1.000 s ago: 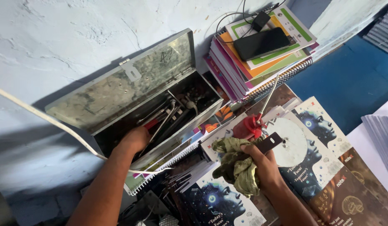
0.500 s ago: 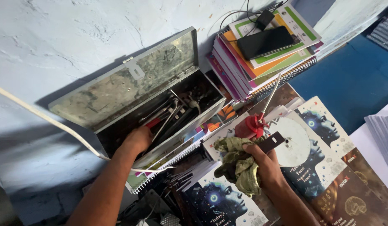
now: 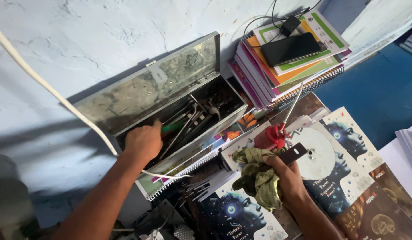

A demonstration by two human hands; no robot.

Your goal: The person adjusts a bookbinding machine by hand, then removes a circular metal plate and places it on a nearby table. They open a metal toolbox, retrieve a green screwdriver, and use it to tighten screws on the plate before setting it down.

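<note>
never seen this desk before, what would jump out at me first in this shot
The open grey metal toolbox against the pale wall, its lid up, with the left hand reaching in among the long metal tools. Lower right, the right hand clutches a crumpled green rag beside a red oil can with a long thin spout. Behind, a black phone lies atop a stack of colourful notebooks.

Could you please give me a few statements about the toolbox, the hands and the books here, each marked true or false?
1. The toolbox lid is open. True.
2. The left hand rests on the phone. False: it reaches into the toolbox among the tools.
3. The right hand holds a rag. True.
4. The phone lies inside the toolbox. False: it lies on the book stack.
5. The oil can is blue. False: it is red.
</note>
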